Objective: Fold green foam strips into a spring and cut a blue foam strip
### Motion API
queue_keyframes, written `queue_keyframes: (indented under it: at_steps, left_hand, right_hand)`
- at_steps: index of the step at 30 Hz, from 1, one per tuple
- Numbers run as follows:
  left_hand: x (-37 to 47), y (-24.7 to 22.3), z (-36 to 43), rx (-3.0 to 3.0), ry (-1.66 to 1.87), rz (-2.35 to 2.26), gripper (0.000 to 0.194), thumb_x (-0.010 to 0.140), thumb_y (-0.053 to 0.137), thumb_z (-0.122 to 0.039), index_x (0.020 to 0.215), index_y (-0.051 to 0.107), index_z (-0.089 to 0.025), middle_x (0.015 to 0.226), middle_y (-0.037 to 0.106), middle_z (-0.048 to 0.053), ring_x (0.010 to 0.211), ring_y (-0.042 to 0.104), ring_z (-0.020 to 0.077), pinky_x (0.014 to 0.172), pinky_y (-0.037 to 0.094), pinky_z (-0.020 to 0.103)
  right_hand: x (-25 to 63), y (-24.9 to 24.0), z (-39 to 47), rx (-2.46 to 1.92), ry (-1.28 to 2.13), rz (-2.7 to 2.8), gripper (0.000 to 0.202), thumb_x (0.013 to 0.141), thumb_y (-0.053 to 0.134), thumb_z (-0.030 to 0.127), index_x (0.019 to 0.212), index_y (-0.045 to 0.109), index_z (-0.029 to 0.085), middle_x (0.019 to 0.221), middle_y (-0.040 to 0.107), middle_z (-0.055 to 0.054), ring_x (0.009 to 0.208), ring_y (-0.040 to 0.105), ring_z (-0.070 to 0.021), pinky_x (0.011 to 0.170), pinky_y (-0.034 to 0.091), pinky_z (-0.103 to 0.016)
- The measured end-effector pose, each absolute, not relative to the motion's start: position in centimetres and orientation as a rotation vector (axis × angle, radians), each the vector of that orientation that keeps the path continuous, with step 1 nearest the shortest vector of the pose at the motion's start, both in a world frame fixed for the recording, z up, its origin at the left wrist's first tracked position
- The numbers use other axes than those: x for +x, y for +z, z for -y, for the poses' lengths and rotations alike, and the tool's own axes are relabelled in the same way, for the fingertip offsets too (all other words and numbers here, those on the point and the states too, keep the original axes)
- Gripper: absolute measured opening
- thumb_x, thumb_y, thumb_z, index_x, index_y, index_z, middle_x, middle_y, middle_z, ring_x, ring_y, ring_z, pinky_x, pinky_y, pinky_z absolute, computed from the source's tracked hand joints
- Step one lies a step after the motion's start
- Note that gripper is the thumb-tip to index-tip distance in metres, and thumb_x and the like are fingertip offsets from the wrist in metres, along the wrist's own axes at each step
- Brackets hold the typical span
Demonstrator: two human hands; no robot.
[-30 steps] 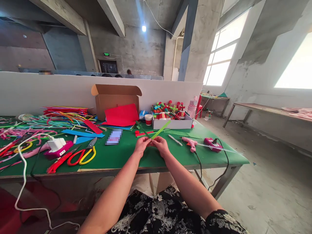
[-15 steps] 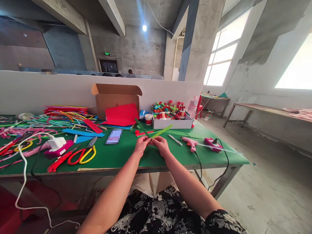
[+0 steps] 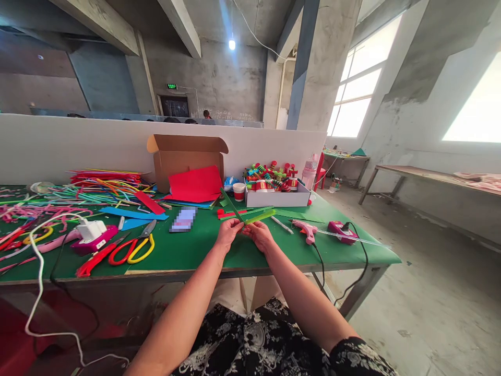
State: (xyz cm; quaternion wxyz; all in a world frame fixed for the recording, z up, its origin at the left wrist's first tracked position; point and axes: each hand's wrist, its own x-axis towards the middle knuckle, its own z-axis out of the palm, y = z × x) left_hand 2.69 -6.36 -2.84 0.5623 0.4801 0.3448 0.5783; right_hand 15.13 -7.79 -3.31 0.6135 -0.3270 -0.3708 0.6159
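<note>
Close together above the green tabletop, my two hands pinch green strips that meet at my fingertips. My left hand (image 3: 229,233) is closed on a dark green strip (image 3: 230,203), which points up and to the left. A light green strip (image 3: 260,216) slants up to the right from the fingers of my right hand (image 3: 259,233). Whether the two strips are joined is hidden by the fingertips. Behind my hands lie red strips (image 3: 234,214) and a flat green piece (image 3: 293,214).
Scissors (image 3: 141,247), a phone (image 3: 183,219) and blue strips lie left. A white box (image 3: 277,198) of red and green figures stands behind, beside a paper cup (image 3: 238,191). Right are a pen (image 3: 282,225), a pink glue gun (image 3: 306,230) and a corded power socket (image 3: 342,233).
The light green strip has tipped lower and turned to show more of its face. The fingers of my right hand have shifted slightly, while my left hand has barely moved.
</note>
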Motion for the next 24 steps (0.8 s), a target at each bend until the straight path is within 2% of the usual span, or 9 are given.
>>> queue_keyframes:
  at_steps: [7,13,24]
  left_hand:
    - [2.57,-2.63,6.54,1.155,1.371,-0.851,0.039,0.045,0.086,-0.044,0.058,0.062,-0.016,0.052,0.057,-0.004,0.051,0.051,0.0098,0.053,0.041,0.023]
    - [2.45,-3.08,6.27,1.138,1.373,-0.861,0.038,0.046,0.085,-0.044,0.061,0.066,-0.015,0.055,0.062,0.0,0.052,0.054,0.0113,0.052,0.04,0.023]
    - [2.29,-2.99,5.79,1.108,1.324,-0.847,0.04,0.043,0.086,-0.045,0.059,0.063,-0.017,0.052,0.063,-0.002,0.046,0.053,0.0096,0.048,0.04,0.022]
  right_hand:
    - [15.08,-2.91,8.1,-0.757,1.416,0.859,0.035,0.048,0.09,0.037,0.063,0.065,0.017,0.057,0.063,0.002,0.053,0.059,-0.0094,0.061,0.054,-0.025]
    - [14.88,-2.53,8.58,-0.759,1.388,0.873,0.039,0.044,0.091,0.039,0.06,0.064,0.016,0.059,0.064,0.002,0.056,0.059,-0.0087,0.066,0.054,-0.024]
    - [14.77,-2.59,8.4,-0.806,1.292,0.904,0.034,0.048,0.089,0.038,0.065,0.069,0.017,0.059,0.065,0.003,0.055,0.059,-0.01,0.068,0.055,-0.028]
